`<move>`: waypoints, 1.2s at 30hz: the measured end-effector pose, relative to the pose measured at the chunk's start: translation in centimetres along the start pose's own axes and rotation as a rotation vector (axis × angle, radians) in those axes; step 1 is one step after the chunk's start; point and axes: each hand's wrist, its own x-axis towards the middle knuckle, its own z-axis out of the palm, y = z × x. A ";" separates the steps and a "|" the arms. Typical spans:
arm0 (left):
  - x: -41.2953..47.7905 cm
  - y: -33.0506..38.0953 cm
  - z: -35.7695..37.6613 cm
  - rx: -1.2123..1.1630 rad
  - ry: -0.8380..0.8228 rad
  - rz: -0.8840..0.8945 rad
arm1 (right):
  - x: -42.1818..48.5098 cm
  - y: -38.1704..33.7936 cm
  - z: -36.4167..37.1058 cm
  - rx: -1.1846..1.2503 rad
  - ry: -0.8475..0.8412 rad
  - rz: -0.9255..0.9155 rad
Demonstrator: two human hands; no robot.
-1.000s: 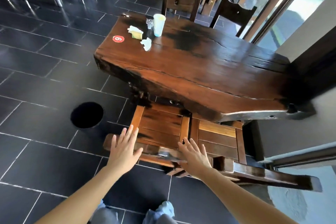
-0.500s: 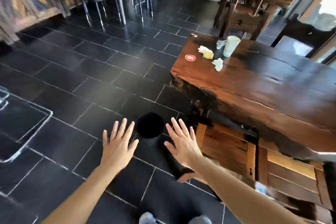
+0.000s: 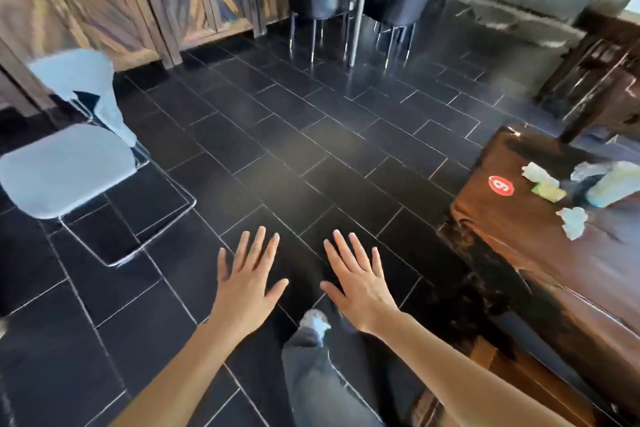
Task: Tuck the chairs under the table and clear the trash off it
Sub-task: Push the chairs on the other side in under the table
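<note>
Over the dark floor (image 3: pixel 311 149), near centre, left hand (image 3: pixel 247 282) and right hand (image 3: pixel 360 282) hover flat with fingers spread, holding nothing. On the desk (image 3: pixel 519 236) at right lie a cup (image 3: pixel 613 184) and crumpled napkins (image 3: pixel 573 222). Clearing trash looks next: step right, reach and grasp the cup

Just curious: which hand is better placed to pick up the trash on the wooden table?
Likely the right hand: open, empty, nearer the cup and napkins on the table than the left hand.
</note>
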 end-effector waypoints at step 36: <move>88.6 25.1 -7.5 0.002 -0.030 0.639 | 56.6 44.2 -30.5 0.027 0.409 0.620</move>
